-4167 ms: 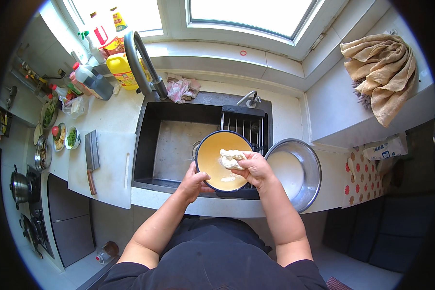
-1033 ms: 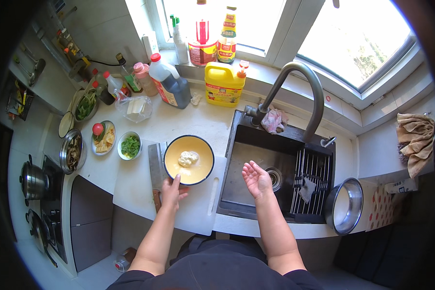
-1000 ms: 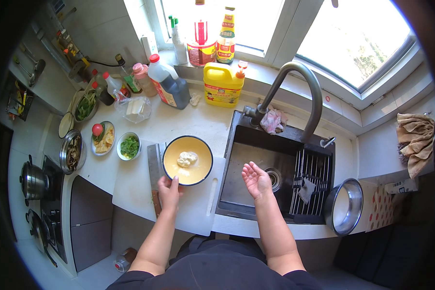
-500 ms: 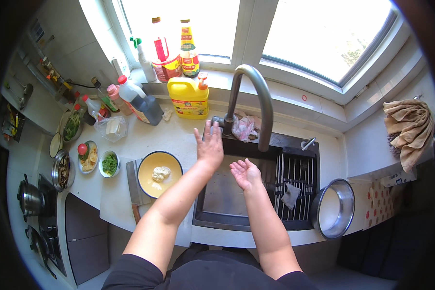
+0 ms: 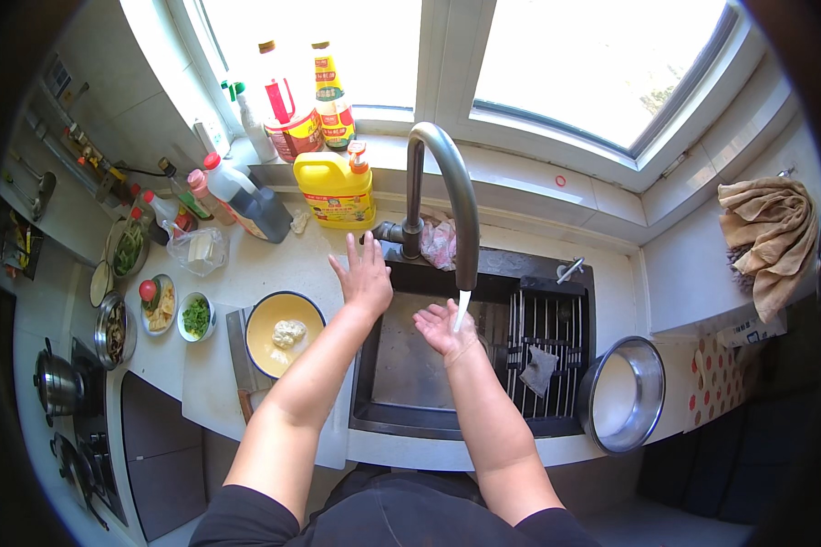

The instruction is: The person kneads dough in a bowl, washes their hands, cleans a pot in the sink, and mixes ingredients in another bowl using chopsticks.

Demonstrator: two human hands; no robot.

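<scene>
L hand (image 5: 367,284), splayed open, is by tap (image 5: 470,219) at 11 o'clock of sink (image 5: 410,369), contact unclear; R hand (image 5: 442,330) open, palm up under water (image 5: 462,308). Poss. risk: strong flow splashes bowl (image 5: 261,330), L hand's 8 o'clock, or L arm (image 5: 310,392) clips it.

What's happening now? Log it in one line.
left hand: open near gooseneck faucet | right hand: palm up under running water | dough lump: in yellow bowl | steel basin: beside sink

Right hand (image 5: 443,330) palm-up under water (image 5: 462,310) from faucet (image 5: 466,223)
</scene>
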